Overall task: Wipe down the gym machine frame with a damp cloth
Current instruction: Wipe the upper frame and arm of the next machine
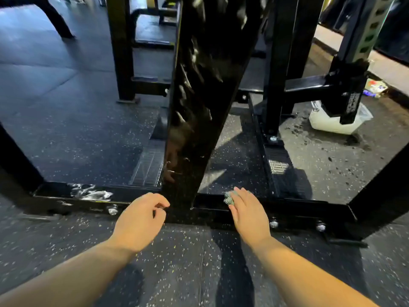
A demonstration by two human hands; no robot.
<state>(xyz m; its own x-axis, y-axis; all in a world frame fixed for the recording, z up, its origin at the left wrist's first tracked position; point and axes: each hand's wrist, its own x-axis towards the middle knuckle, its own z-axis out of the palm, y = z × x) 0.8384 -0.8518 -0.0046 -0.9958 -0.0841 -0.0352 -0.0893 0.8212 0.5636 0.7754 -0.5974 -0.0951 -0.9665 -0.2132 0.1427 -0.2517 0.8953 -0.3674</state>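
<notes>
A black gym machine frame stands on the floor, with a glossy upright post (199,96) rising from a low cross bar (294,209). My right hand (247,211) presses a small greenish damp cloth (229,197) onto the top of the cross bar just right of the post; most of the cloth is hidden under the fingers. My left hand (141,220) hovers at the post's base on the left, fingers loosely curled and holding nothing. White foam or residue (93,193) lies on the bar farther left.
Speckled rubber flooring (177,262) surrounds the frame. Bolts (274,224) stick out of the bar's front face. A white plastic container (336,120) sits at the right under another frame leg, with wet, dirty floor around it. More black frames stand behind.
</notes>
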